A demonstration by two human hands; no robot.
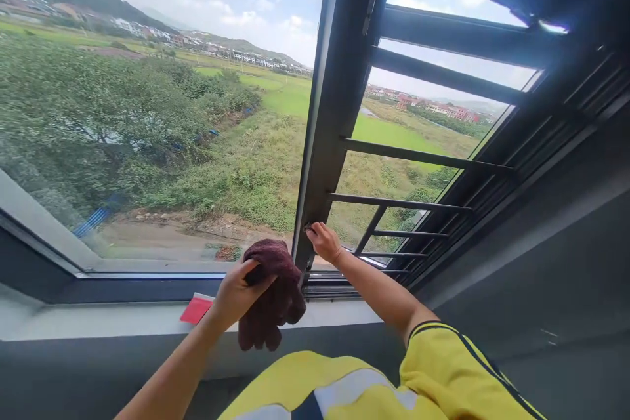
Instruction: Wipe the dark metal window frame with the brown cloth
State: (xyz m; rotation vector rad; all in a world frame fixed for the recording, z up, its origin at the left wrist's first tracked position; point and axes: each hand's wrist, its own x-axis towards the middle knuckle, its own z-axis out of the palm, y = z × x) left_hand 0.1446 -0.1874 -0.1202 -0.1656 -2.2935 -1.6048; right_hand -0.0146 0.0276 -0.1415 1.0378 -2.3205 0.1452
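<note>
My left hand (237,295) is closed round a bunched dark maroon cloth (273,305), whose folds hang over the window sill. My right hand (323,241) reaches to the dark upright window frame (322,125) between the two openings. Its fingers are curled against the lower part of that frame, and a small dark bit shows at the fingertips, too small to name. Left of the frame is a large glass pane (172,164). A red flat object with a pale edge (197,308) lies on the sill (123,320), just behind my left wrist.
Dark metal bars (423,156) cross the opening on the right, close to my right forearm. Sliding tracks (335,290) run along the bottom of the window. A grey wall (551,315) slopes in at the right. Outside are bushes, fields and houses.
</note>
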